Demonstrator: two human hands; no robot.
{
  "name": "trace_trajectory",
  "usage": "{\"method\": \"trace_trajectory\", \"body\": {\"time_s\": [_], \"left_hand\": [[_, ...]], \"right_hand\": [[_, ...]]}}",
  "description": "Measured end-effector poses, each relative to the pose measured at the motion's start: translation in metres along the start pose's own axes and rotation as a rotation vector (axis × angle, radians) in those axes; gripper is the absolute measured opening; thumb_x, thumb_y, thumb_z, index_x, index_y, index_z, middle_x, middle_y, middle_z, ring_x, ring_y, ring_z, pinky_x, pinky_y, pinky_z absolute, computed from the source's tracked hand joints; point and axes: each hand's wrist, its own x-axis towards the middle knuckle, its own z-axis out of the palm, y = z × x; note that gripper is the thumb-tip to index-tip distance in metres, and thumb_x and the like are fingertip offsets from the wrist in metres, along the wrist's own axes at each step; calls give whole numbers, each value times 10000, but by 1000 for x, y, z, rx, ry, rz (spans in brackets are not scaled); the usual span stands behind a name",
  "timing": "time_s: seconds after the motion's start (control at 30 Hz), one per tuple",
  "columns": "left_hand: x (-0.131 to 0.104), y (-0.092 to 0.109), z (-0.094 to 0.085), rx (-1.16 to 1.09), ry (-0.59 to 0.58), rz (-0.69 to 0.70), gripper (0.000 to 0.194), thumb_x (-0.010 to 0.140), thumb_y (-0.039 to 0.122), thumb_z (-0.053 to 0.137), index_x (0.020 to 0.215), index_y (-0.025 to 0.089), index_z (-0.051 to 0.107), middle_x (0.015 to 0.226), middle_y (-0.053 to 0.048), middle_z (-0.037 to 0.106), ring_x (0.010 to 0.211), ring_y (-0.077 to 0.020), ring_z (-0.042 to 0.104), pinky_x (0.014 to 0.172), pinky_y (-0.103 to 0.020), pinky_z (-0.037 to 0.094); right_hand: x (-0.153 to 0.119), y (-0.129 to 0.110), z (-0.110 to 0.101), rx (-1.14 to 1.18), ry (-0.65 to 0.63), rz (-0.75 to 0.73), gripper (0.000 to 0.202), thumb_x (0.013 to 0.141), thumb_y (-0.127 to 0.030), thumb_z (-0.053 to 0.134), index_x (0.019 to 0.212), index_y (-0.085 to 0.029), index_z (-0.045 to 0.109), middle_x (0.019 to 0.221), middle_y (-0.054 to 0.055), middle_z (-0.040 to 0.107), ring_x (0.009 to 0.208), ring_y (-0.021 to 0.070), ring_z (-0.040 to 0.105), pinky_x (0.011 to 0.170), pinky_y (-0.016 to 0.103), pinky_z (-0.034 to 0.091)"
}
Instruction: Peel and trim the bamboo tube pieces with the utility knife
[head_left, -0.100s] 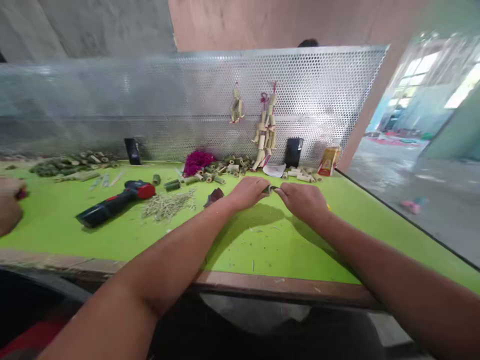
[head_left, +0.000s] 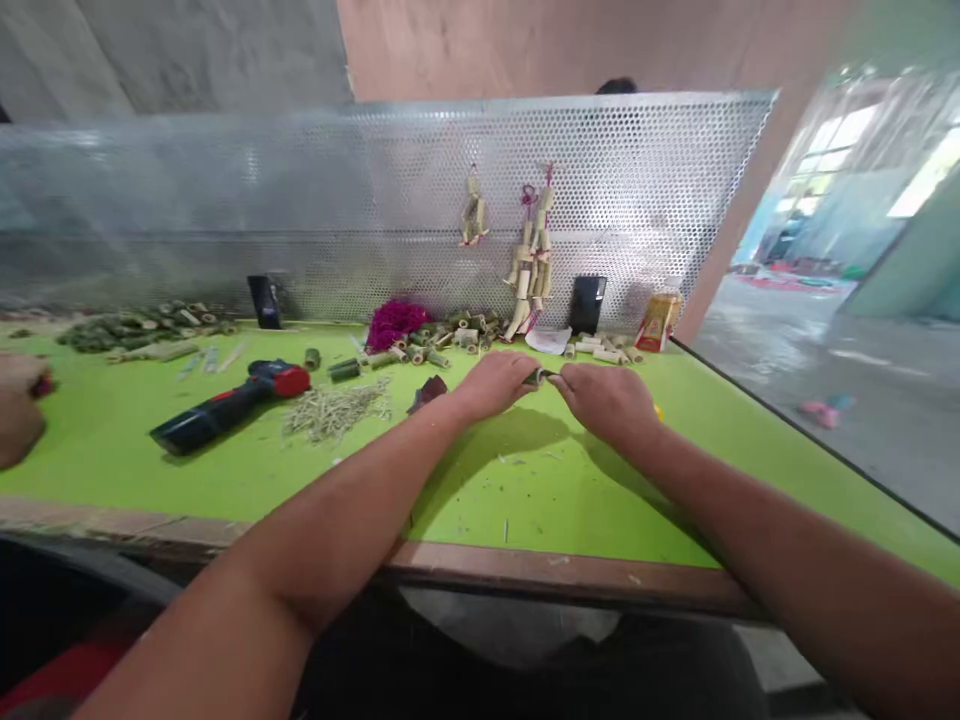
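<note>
My left hand (head_left: pixel 495 384) is closed round a short green bamboo piece (head_left: pixel 534 377), whose cut end shows beyond the fingers. Close on its right, my right hand (head_left: pixel 609 400) is wrapped round a thin dark tool (head_left: pixel 550 375) whose tip meets that cut end; the rest of the tool is hidden in the fist. Both hands are just above the green tabletop (head_left: pixel 480 500). A dark reddish scrap (head_left: pixel 428 394) lies left of my left hand. Something small and yellow (head_left: pixel 658 412) shows beside my right wrist.
A black and red power tool (head_left: pixel 232 405) and shavings (head_left: pixel 334 410) lie left. Behind are bamboo pieces (head_left: pixel 469 330), magenta thread (head_left: pixel 396 325), two phones (head_left: pixel 588 304) and a bottle (head_left: pixel 661 315). Bamboo figures (head_left: pixel 531 260) hang on the mesh. Another person's hand (head_left: pixel 19 410) is far left.
</note>
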Motion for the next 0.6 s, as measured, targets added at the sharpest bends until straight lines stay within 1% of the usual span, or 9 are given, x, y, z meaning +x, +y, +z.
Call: {"method": "trace_trajectory", "body": {"time_s": [0.07,0.17,0.27,0.4,0.47,0.53,0.6], "left_hand": [[0,1,-2,19,9,8,227,876,352,535,1003,167,569,948,-64,656,912,-202,585,733,-306,355],[-1,2,-7,70,54,34,201,879,327,535,1008,175,559,963,-52,647,928,-196,567,749,-315,333],[-2,2,-9,122,83,55,209,906,328,487,1034,176,551,967,-53,638,927,-193,550,740,-323,314],[-2,0,-8,169,93,61,265,929,290,437,1160,182,511,994,-60,624,943,-194,535,731,-326,302],[-2,-1,-6,189,100,69,304,931,265,429,1220,185,478,994,-59,619,940,-196,530,727,-327,298],[-2,-2,-4,211,103,81,312,929,251,427,1232,186,470,975,-57,616,923,-198,526,718,-328,294],[-3,-2,-4,225,96,85,301,924,230,431,1219,188,477,952,-54,613,898,-196,522,708,-325,291]], "right_hand": [[0,-1,1,53,-35,22,512,963,-506,218,926,-201,627,760,75,662,621,184,565,552,275,305],[0,-2,5,221,-92,68,549,956,-539,186,900,-205,619,730,65,646,596,169,542,533,266,302],[1,-3,10,357,-100,90,549,950,-550,190,836,-195,594,701,59,620,577,151,512,514,259,285],[6,-3,15,515,-135,120,498,941,-538,253,737,-188,542,649,48,572,543,137,472,496,258,280],[9,-2,17,622,-167,121,444,935,-502,315,682,-191,507,602,34,536,524,129,451,491,256,278],[11,-2,19,697,-186,108,405,929,-459,363,641,-197,475,559,19,505,509,122,441,493,252,284],[11,-3,21,781,-203,103,394,927,-449,379,628,-203,455,517,4,486,468,112,429,485,249,297]]}}
